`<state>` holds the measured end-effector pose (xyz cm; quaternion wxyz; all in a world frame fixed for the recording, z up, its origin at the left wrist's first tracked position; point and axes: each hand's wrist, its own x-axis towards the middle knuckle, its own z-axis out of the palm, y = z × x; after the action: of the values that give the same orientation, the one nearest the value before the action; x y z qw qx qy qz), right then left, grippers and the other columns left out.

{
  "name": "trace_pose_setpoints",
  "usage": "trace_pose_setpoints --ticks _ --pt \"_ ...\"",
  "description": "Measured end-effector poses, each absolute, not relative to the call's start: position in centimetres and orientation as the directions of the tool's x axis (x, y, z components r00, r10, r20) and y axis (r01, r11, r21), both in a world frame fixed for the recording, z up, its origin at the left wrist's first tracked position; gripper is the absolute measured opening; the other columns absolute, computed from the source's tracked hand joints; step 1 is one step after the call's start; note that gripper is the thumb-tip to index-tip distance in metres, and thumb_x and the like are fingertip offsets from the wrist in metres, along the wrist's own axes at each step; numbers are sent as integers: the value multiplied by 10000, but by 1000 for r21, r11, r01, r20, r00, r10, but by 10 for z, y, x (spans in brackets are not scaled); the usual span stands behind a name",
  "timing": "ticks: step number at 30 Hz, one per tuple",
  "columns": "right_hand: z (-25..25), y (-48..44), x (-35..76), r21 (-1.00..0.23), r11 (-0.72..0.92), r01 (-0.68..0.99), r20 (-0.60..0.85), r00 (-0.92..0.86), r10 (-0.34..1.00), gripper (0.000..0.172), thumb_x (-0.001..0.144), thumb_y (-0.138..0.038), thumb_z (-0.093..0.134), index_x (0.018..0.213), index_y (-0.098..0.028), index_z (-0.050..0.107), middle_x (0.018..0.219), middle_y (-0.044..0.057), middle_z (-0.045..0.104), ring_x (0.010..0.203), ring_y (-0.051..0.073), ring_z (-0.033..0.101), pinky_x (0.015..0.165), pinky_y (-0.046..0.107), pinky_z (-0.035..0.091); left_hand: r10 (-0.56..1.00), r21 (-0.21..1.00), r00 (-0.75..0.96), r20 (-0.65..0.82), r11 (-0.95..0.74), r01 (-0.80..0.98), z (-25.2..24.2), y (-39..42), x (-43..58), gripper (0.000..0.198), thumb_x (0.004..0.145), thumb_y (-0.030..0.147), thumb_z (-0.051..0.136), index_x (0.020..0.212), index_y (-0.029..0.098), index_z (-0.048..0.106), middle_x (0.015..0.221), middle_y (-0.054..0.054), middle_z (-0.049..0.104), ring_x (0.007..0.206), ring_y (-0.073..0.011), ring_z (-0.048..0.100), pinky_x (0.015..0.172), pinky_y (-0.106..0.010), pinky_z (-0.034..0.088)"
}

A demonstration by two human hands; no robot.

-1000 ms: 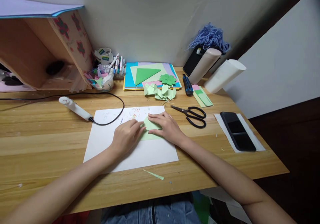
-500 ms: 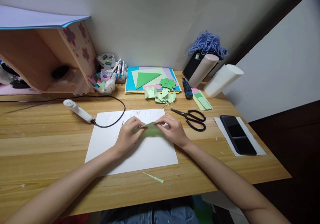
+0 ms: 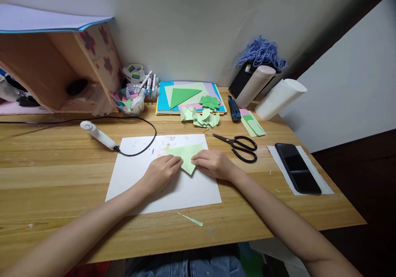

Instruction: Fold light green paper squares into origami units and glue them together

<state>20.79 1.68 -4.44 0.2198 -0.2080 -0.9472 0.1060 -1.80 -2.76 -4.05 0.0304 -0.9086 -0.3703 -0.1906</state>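
Observation:
A light green paper (image 3: pixel 187 156) lies on a white sheet (image 3: pixel 133 190), its lower corner pointing toward me. My left hand (image 3: pixel 162 171) grips its left side, fingers together at the edge. On the opposite side my right hand (image 3: pixel 215 164) holds the paper the same way, with the fingertips on top of it. Both hands cover parts of the paper, so its full outline is hidden. Black-handled scissors (image 3: pixel 239 145) rest just beyond my right hand. A thin green paper scrap (image 3: pixel 191 219) lies on the table in front of the sheet.
Folded pale green paper pieces (image 3: pixel 199 118) sit by a stack of coloured paper (image 3: pixel 162 99). A corded white tool (image 3: pixel 98 135) lies left, a phone (image 3: pixel 297 167) right. A utility knife (image 3: pixel 234 109), paper strips (image 3: pixel 252 123) and a white roll (image 3: pixel 280 99) stand or lie behind.
The green paper, held up and tilted between both hands before, now lies flatter on the white sheet with its corner toward me. My hands have turned palm-down onto it.

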Motion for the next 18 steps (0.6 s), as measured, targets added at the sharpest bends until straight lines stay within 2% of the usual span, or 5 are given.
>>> trace_pose_setpoints --ticks 3,6,9,13,18 --pt "-42 18 207 -436 825 359 351 -776 524 181 855 -225 448 889 -197 624 877 63 647 828 154 580 682 281 473 733 232 579 359 -670 705 -44 -26 -19 250 849 122 390 964 163 608 907 -72 647 787 -163 594 619 -277 475" --pt "-41 20 205 -587 713 384 309 -708 635 152 843 -253 482 824 -193 620 845 56 617 820 158 559 731 298 456 828 434 441 347 -558 707 -45 -25 -20 184 840 233 462 833 192 641 868 -41 647 761 -143 588 634 -260 461" --pt "-43 20 201 -678 589 440 251 -615 748 140 829 -268 507 754 -182 589 804 40 574 778 149 538 717 289 439 900 578 332 284 -437 690 -42 -24 -17 200 816 311 506 728 185 634 825 -28 630 723 -132 571 624 -257 442" --pt "-45 19 197 -690 502 522 204 -525 826 159 808 -299 537 704 -179 534 810 31 523 790 150 499 721 288 419 953 679 211 215 -301 670 -38 -23 -14 220 782 338 547 647 170 594 789 -20 588 686 -126 546 577 -253 416" --pt "-47 16 193 -609 466 641 195 -449 872 189 805 -333 535 692 -185 510 837 38 486 842 173 455 770 317 394 980 696 109 169 -197 690 -39 -22 -13 248 749 368 574 609 164 581 838 -22 553 706 -130 531 599 -269 426"
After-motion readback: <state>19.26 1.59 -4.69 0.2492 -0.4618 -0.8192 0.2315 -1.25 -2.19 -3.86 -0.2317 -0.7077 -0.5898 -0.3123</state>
